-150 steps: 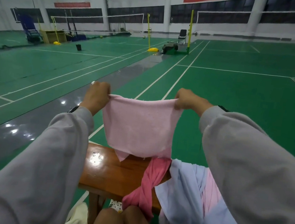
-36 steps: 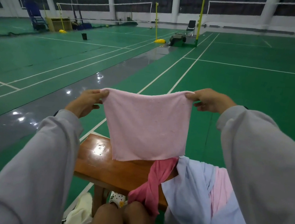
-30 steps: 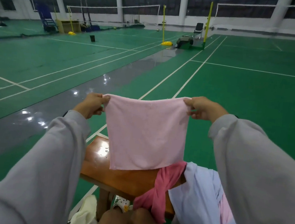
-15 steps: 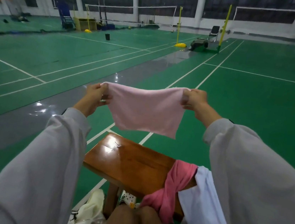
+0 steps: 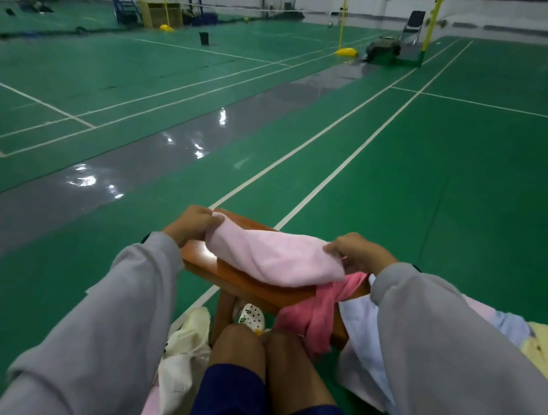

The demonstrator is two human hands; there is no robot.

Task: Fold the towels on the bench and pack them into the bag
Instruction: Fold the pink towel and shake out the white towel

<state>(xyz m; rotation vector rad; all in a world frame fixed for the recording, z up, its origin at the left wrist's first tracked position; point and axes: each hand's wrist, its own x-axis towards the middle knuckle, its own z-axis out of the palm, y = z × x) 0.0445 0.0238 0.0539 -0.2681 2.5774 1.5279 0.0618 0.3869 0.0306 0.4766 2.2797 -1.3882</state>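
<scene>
The left hand [image 5: 194, 224] pinches the pink towel [image 5: 273, 259], slumped across the table [image 5: 242, 286], near its far left corner; the right hand [image 5: 358, 252] pinches the towel's right end. Light, limp cloth, likely: best held by corners.

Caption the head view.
A pale pink cloth towel resting on the brown wooden bench, gripped by left hand and right hand.

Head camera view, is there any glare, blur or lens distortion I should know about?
Head view: light glares off the grey floor strip and the bench top; the wide-angle lens swells the sleeves at the bottom corners; the pink towel, left hand and right hand look slightly soft.
</scene>
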